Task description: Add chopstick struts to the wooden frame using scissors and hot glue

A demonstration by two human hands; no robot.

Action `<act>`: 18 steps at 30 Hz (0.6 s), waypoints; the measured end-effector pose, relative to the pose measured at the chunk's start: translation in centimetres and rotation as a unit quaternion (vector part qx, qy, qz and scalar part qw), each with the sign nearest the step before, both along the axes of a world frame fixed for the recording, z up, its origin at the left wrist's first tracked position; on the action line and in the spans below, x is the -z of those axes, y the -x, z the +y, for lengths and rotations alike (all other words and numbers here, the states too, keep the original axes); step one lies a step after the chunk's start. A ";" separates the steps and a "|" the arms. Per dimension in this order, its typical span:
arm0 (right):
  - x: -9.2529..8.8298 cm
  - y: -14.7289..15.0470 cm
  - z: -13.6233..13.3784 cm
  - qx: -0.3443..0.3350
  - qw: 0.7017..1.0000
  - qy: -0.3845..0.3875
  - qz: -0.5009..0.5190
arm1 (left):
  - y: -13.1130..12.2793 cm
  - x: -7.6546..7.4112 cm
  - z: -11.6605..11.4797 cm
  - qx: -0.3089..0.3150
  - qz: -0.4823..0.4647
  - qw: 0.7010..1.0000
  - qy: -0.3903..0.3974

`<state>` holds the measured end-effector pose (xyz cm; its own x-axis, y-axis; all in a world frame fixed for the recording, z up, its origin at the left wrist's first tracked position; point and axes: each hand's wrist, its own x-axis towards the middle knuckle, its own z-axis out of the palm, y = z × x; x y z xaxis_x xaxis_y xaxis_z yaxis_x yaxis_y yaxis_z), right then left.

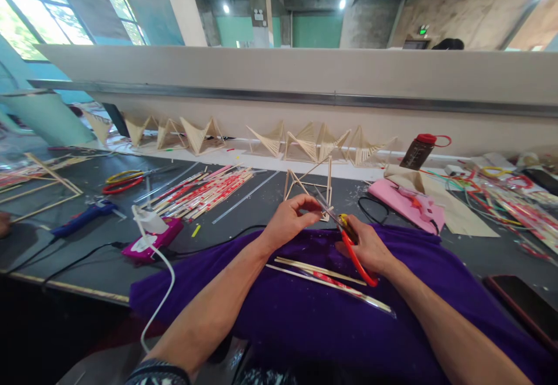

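Observation:
My left hand pinches a thin wooden stick above a purple cloth. My right hand grips red-handled scissors whose blades reach up to that stick. Just behind my hands stands a stick frame model. Loose sticks and a wrapped chopstick pair lie on the cloth below my hands.
A pile of red-wrapped chopsticks lies left of centre, with a blue glue gun and a pink device on a white cable. Finished stick models line the back. A pink glue gun, a bottle and a phone lie right.

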<state>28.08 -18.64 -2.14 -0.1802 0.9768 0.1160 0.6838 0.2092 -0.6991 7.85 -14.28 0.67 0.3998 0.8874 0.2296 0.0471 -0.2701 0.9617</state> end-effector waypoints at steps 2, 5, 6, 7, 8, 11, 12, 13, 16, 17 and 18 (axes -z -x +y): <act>0.0 0.2 -0.1 -0.007 1.000 -0.005 0.004 | -0.1 0.3 -0.1 0.016 0.017 1.000 0.009; 0.1 0.4 -0.2 -0.008 1.000 -0.016 0.003 | -0.4 0.8 -0.2 0.023 -0.011 1.000 0.016; 0.2 0.4 -0.3 -0.006 1.000 -0.019 0.001 | -0.6 0.8 -0.2 0.023 -0.024 0.999 0.018; 0.3 0.4 -0.3 -0.004 1.000 -0.021 -0.001 | -0.7 0.9 -0.2 0.024 -0.034 0.999 0.023; 0.4 0.4 -0.3 -0.002 1.000 -0.023 -0.003 | -0.8 1.0 -0.3 0.027 -0.039 0.998 0.031; 0.6 0.3 -0.3 0.003 1.000 -0.026 -0.011 | -0.9 1.0 -0.4 0.031 -0.036 0.997 0.055; 0.6 0.3 -0.2 0.004 1.000 -0.027 -0.014 | -1.0 1.0 -0.5 0.025 -0.033 0.998 0.055; 0.6 0.2 -0.2 0.002 0.999 -0.028 -0.018 | -1.0 0.9 -0.5 0.016 -0.029 0.998 0.048; 0.5 0.3 -0.3 -0.004 0.999 -0.038 -0.027 | -1.0 0.8 -0.7 -0.016 -0.007 1.000 0.002; 0.4 0.3 -0.3 -0.005 0.999 -0.042 -0.029 | -1.0 0.8 -0.7 -0.024 -0.003 1.000 -0.015; 0.3 0.3 -0.4 -0.006 0.998 -0.047 -0.030 | -1.0 0.8 -0.8 -0.030 -0.001 0.999 -0.032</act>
